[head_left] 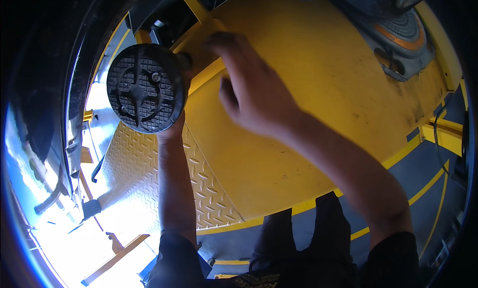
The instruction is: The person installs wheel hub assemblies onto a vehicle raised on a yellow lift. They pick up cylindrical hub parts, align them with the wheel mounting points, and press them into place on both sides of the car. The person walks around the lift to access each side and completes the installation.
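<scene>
Head view. Left arm: forearm near vertical, rising from the lower edge, short dark sleeve (177,260) at the elbow end. The left hand (173,132) sits behind the lower right rim of a round black pad (144,96); only its wrist end shows clearly. Fingers hidden by the pad, so whether they are clamped on it cannot be told.

Pad: left of centre, above the left forearm, face turned toward the camera. Face carries a grid texture, a raised cross and ring, bolt-like spots. A dark stub (184,61) shows at its right rim.

Right arm: enters lower right, elbow well bent and out to the side, forearm slanting up and leftward. The right hand (256,91) is over the yellow surface (294,153), right of the pad and apart from it. Back of hand toward camera; fingers bent and reaching up-left, tips dark and blurred; thumb spread away below, gap between. Nothing seen in its grasp. The two hands are apart from each other.

Surroundings: tread plate (211,198) beside the left forearm; grey round-based object with an orange ring (406,39) at upper right; dark-clad legs (326,228) below the surface's near edge.
</scene>
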Demonstrator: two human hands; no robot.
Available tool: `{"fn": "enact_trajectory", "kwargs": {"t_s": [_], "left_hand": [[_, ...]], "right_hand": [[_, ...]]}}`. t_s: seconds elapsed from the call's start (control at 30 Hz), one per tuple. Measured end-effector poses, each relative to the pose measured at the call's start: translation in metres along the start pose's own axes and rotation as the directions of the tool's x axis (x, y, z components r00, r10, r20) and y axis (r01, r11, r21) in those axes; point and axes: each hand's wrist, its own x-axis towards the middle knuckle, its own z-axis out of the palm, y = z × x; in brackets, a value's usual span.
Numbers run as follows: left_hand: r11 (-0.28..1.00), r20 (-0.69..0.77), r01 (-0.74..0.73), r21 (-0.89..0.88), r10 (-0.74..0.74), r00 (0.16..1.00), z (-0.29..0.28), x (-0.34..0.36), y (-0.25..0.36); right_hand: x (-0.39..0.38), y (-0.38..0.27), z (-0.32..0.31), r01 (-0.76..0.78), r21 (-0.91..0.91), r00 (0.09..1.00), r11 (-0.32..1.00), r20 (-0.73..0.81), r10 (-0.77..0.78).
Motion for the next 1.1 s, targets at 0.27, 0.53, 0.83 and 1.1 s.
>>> {"fn": "enact_trajectory", "kwargs": {"t_s": [0.27, 0.53, 0.83, 1.1], "left_hand": [[0.805, 0.196, -0.243, 0.542, 0.161, 0.967, 0.001, 0.013, 0.013], [0.805, 0.193, -0.237, 0.544, 0.155, 0.969, 0.004, 0.056, 0.018], [0.857, 0.046, -0.070, 0.511, 0.054, 0.997, -0.016, 0.085, 0.009], [0.946, 0.055, -0.086, 0.314, 0.072, 0.996, -0.017, 0.083, -0.003]], "right_hand": [[0.063, 0.050, 0.062, 0.088, -0.316, 0.994, 0.945, -0.032, -0.103], [0.085, 0.061, 0.069, 0.064, -0.389, 0.978, 0.919, -0.161, -0.136], [0.098, 0.074, 0.084, 0.125, -0.327, 0.950, 0.937, -0.233, -0.208], [0.092, 0.078, 0.080, 0.063, -0.229, 0.980, 0.971, -0.168, -0.103]]}}
